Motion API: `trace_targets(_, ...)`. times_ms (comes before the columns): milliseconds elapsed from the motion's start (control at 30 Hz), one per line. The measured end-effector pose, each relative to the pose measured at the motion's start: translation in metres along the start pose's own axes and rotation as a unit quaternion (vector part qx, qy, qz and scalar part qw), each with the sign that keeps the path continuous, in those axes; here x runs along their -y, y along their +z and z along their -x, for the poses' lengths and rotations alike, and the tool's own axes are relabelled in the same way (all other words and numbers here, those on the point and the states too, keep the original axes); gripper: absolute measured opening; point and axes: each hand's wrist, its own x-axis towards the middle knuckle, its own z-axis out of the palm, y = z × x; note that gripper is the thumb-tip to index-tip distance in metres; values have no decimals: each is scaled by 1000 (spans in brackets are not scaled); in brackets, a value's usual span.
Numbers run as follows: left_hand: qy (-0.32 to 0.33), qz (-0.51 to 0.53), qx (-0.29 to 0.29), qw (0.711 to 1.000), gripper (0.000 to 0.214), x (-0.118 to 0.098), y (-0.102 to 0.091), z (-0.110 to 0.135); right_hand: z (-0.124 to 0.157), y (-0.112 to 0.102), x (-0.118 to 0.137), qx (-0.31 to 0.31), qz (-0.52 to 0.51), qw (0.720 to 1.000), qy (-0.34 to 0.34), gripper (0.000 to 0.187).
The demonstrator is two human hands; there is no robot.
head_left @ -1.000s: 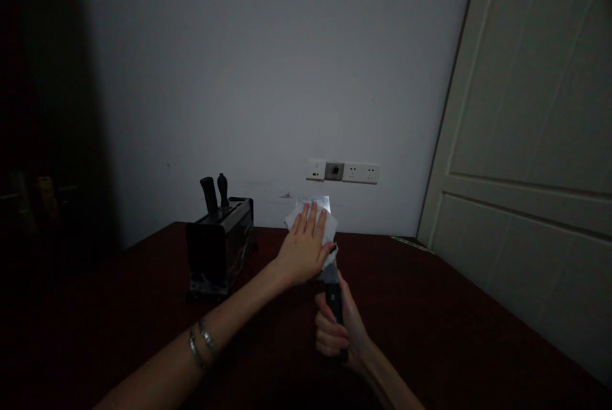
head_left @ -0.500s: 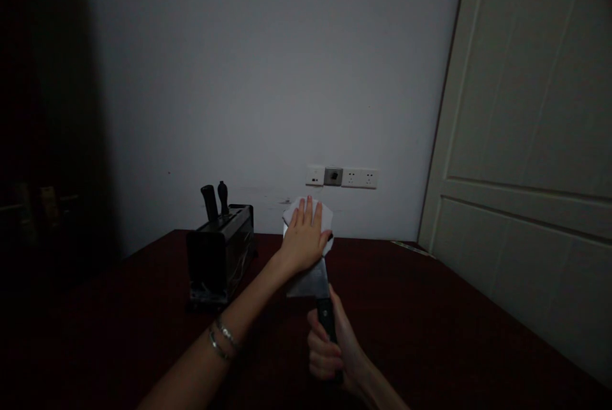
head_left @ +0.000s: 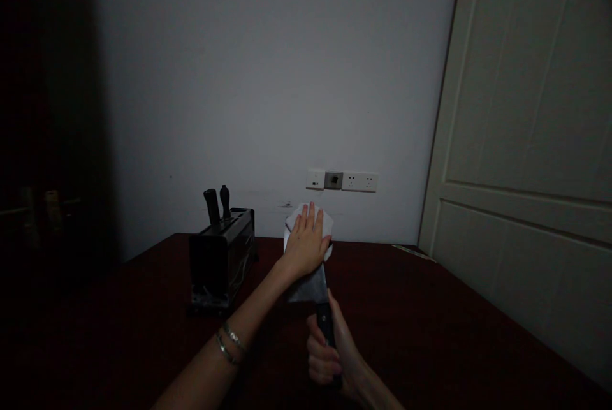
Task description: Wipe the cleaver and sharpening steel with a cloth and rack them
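Cleaver [head_left: 307,287]: broad steel blade, dark handle. Held above the middle of the desk [head_left: 430,333], blade pointing up and away towards the wall, flat side facing the camera. Only the lower part of the blade shows; the upper part is covered.

White cloth [head_left: 327,225]: folded, laid flat against the upper blade, its edges showing around the hand that covers it.

Left hand [head_left: 306,245]: palm spread flat on the white cloth, fingers [head_left: 312,217] straight and close together, pressing the cloth against the blade, not curled around anything. Two thin bracelets [head_left: 230,343] on the wrist.

Right hand [head_left: 329,359]: fingers wrapped tight round the cleaver handle, just below the blade, thumb along the handle's side.

Knife block [head_left: 220,260]: dark, box-shaped, standing on the desk to the left of the hands, near but apart from them. Two dark handles [head_left: 218,203] rise from its top slots.

Desk: dark red-brown surface, dimly lit.

Socket strip [head_left: 342,180]: white, on the wall behind the cleaver, just above the cloth.

Door [head_left: 526,142]: pale, panelled, at the right edge.
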Motion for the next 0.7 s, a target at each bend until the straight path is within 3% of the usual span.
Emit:
trace_targets(333, 34, 26, -6, 999, 58, -10, -8, 28, 2, 7, -1, -69, -3, 998, -1, 71)
trace_targets(533, 7, 32, -8, 999, 55, 0, -8, 11, 1, 7, -2, -52, -10, 999, 4, 72)
trace_targets(700, 46, 28, -4, 999, 58, -20, -15, 28, 5, 6, 5, -44, -4, 999, -24, 64)
